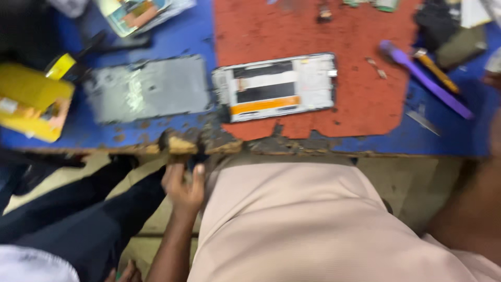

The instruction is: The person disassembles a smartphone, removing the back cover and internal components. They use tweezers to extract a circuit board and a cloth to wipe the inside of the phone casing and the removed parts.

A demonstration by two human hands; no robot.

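My left hand (pixel 182 187) is below the table, with its fingers curled up against the chipped front edge (pixel 182 143). Blur hides whether it grips anything. Only my right forearm (pixel 472 209) shows at the right border; the hand itself is cut off by the frame. Above, on a red mat (pixel 360 99), lies an opened white device frame (pixel 274 86) with black panels and an orange strip. To its left, a grey back plate (pixel 148 89) rests on the blue table top (pixel 104 133). My beige trousers (pixel 292 224) fill the lower middle.
A yellow box (pixel 31 102) sits at the left edge. At the right lie a purple pry tool (pixel 425 78), a yellow-handled tool (pixel 436 70) and a small metal blade (pixel 422 121). Another person's dark-trousered legs (pixel 78 214) and a hand (pixel 125 272) are at lower left.
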